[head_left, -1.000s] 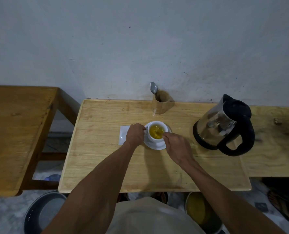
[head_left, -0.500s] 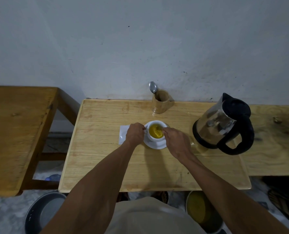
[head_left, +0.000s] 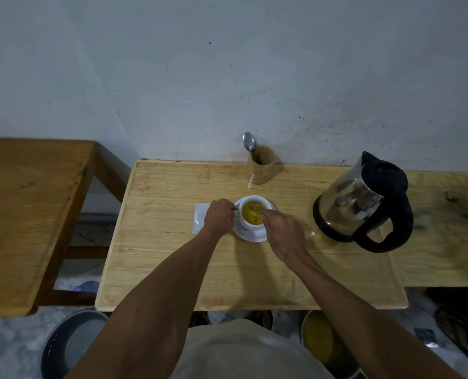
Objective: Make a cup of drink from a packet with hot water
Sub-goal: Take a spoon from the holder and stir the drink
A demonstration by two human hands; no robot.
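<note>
A pale wooden surface (head_left: 172, 255) is set against a grey-white wall. The left hand (head_left: 218, 216) is closed in a grip at the cup's (head_left: 252, 212) left side, where the handle is hidden. The right hand (head_left: 283, 233) is pinched over the near rim; what is grasped cannot be told. The white cup, filled with yellow liquid, is seated on a saucer (head_left: 250, 236). A white packet (head_left: 200, 220) is partly covered by the left hand. Behind, a spoon (head_left: 248, 142) is stood in a wooden holder (head_left: 263, 169). A kettle (head_left: 361, 203) is placed well to the right.
</note>
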